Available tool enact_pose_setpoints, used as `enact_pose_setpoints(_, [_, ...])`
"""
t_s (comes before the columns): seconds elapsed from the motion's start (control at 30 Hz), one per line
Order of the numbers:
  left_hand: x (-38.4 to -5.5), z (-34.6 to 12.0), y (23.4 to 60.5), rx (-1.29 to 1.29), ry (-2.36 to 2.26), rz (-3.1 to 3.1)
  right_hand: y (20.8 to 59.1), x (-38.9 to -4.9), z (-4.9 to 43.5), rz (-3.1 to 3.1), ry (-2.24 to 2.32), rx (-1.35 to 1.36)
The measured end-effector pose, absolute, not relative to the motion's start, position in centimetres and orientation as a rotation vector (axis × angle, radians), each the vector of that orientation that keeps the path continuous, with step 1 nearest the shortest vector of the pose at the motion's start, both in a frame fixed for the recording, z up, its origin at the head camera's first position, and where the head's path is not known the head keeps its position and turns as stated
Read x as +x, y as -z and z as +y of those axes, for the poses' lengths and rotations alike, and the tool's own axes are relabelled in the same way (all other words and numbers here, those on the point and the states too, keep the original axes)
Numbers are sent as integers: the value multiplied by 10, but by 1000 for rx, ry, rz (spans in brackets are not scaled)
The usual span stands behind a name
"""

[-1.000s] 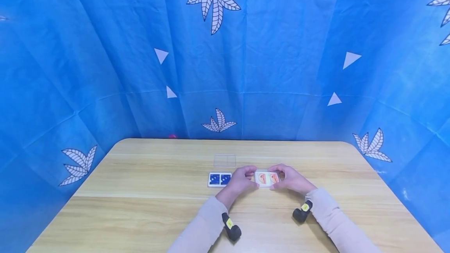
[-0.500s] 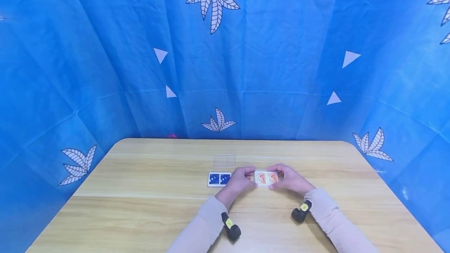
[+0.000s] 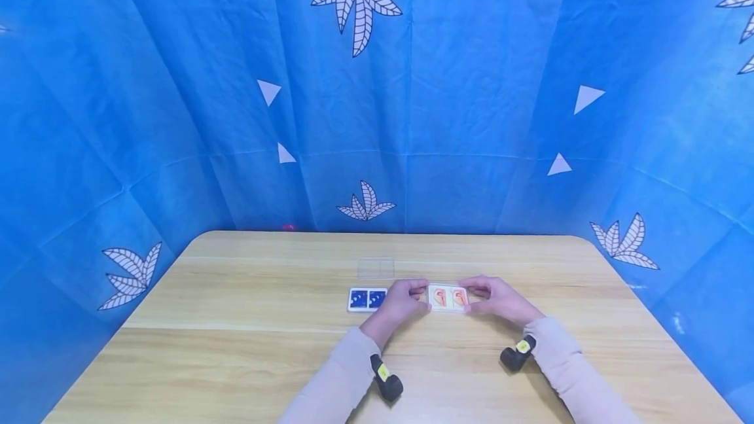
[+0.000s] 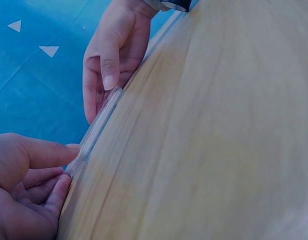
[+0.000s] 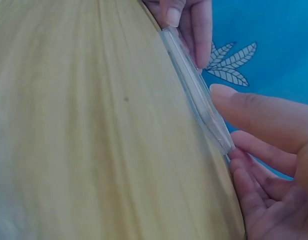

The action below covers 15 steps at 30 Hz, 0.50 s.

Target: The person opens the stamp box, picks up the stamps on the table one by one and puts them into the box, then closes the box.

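In the head view, a clear plastic card case (image 3: 449, 298) holds two cards side by side with orange pictures on pale faces. My left hand (image 3: 403, 301) grips its left end between thumb and fingers. At the right end, the thumb and fingers of my right hand (image 3: 499, 298) hold the edge. Both wrist views show the case (image 4: 100, 122) edge-on, low at the tabletop, with a hand at each end. Left of my left hand lies a second case (image 3: 358, 300) with two dark blue cards; the hand partly covers its right side.
A clear empty plastic lid or tray (image 3: 376, 268) lies behind the blue-card case. The wooden table (image 3: 206, 358) has rounded far corners, and a blue patterned curtain (image 3: 471, 84) hangs behind it.
My right hand has shifted right, from over the case's right part to its right edge. The orange-picture case has moved slightly right. My left hand stays almost still.
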<state>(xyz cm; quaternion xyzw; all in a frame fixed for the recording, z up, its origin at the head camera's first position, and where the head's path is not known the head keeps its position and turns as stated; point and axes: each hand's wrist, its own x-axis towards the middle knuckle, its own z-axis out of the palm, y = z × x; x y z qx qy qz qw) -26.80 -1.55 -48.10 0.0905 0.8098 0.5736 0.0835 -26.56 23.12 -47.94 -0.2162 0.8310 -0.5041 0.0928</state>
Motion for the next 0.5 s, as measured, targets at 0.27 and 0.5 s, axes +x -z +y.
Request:
enact_pose_setpoints(0.27, [-268, -16, 481, 257, -1677, 2438, 479, -266, 235, 2466, 1507, -607])
enact_pose_setpoints(0.5, [-269, -16, 482, 272, -1689, 2438, 479, -266, 236, 2477, 1507, -613])
